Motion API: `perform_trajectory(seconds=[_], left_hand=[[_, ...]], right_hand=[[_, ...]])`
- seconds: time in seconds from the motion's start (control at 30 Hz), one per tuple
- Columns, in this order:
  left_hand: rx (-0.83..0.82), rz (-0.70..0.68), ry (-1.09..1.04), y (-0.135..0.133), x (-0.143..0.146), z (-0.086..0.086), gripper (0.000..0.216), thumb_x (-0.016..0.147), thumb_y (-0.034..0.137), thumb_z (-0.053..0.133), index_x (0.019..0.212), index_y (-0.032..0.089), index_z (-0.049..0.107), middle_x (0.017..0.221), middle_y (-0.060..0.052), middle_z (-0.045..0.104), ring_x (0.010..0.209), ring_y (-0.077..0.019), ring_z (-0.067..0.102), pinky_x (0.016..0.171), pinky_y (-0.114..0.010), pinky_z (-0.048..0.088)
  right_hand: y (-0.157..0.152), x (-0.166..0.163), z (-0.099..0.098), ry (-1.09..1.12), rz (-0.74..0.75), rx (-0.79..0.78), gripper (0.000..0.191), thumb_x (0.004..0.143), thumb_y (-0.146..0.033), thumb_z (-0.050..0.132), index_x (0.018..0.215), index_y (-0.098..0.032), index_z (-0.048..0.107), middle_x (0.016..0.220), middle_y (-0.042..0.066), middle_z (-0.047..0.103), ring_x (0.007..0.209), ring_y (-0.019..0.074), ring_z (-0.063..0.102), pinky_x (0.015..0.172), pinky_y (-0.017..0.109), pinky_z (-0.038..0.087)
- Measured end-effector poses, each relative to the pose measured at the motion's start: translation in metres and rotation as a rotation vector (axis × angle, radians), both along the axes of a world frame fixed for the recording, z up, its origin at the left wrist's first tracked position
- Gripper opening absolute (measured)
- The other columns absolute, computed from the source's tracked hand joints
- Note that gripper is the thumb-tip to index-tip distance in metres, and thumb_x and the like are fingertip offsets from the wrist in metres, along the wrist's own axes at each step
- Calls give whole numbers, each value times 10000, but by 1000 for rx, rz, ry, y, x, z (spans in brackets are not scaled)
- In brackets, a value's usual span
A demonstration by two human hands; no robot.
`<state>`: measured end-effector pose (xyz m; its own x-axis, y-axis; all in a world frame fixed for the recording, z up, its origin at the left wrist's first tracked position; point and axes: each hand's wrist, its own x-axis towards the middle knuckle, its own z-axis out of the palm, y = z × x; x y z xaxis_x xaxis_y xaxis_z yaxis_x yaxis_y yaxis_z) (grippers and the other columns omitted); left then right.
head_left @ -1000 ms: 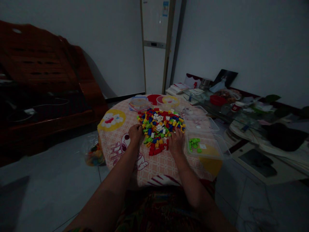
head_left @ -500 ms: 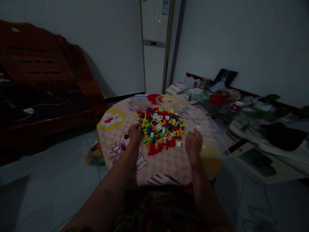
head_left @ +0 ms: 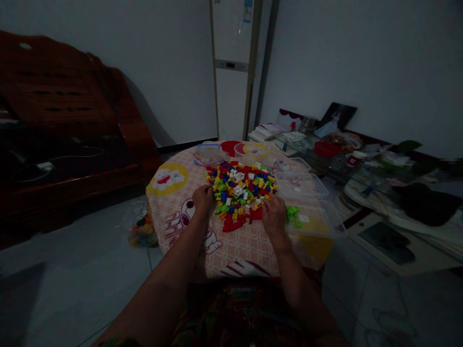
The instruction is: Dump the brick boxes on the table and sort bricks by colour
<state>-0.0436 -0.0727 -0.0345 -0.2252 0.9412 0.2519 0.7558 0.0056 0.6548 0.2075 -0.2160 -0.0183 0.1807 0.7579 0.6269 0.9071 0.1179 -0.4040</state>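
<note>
A heap of small toy building bricks (head_left: pixel 240 185) in red, yellow, blue, green and white lies on a round table with a patterned cloth (head_left: pixel 242 250). At the heap's left edge my left hand (head_left: pixel 203 198) has its fingers pinched; what is between them is too dark to name. My right hand (head_left: pixel 275 216) is over the heap's right front edge, fingers curled down at the bricks, and its grasp is hidden. Several green bricks (head_left: pixel 292 213) lie in the nearest clear plastic container (head_left: pixel 327 224), just right of that hand.
Two more clear containers (head_left: pixel 318 185) stand behind the near one on the right. A blue-rimmed clear box (head_left: pixel 208 150) is at the back left. Right of the table is a cluttered glass-topped stand with a red bowl (head_left: pixel 327 149). A wooden bench (head_left: pixel 72 106) stands left.
My right hand has moved left from the near container's edge to the brick heap. The green brick at its fingertips no longer shows there; green bricks in the container are now uncovered. My left hand stays put.
</note>
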Motion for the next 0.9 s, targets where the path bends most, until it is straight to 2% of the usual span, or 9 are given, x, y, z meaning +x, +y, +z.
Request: perform_trajectory(seconds=[0.17, 0.37, 0.57, 0.9], left_hand=[[-1, 9, -8, 0, 0, -1, 412, 898, 270, 513, 1166, 205, 818, 1184, -98, 802, 1095, -267, 721, 926, -332, 514], [-6, 1, -17, -1, 0, 2, 406, 895, 253, 525, 1173, 215, 819, 1180, -92, 803, 1086, -261, 722, 922, -328, 512], [-3, 6, -11, 0, 0, 0, 411, 890, 249, 528, 1177, 200, 818, 1194, -103, 799, 1111, -271, 717, 956, -340, 506], [9, -5, -34, 1, 0, -3, 428, 899, 260, 511, 1195, 191, 813, 1194, -106, 799, 1091, -267, 725, 953, -337, 509]], right_hand=[[12, -25, -4, -62, 98, -143, 219, 977, -178, 587, 1021, -200, 801, 1469, 146, 622, 1399, 297, 482, 1218, 493, 355], [36, -43, -12, -63, 117, -242, 160, 922, -181, 677, 1010, -191, 809, 1569, 155, 548, 1466, 359, 420, 1245, 611, 270], [44, -49, -12, -83, 102, -292, 269, 919, -153, 676, 1170, -175, 772, 1620, 176, 492, 1519, 374, 379, 1264, 617, 242], [48, -50, -12, -104, 68, -296, 272, 933, -175, 673, 1196, -142, 734, 1636, 218, 458, 1509, 375, 386, 1265, 617, 232]])
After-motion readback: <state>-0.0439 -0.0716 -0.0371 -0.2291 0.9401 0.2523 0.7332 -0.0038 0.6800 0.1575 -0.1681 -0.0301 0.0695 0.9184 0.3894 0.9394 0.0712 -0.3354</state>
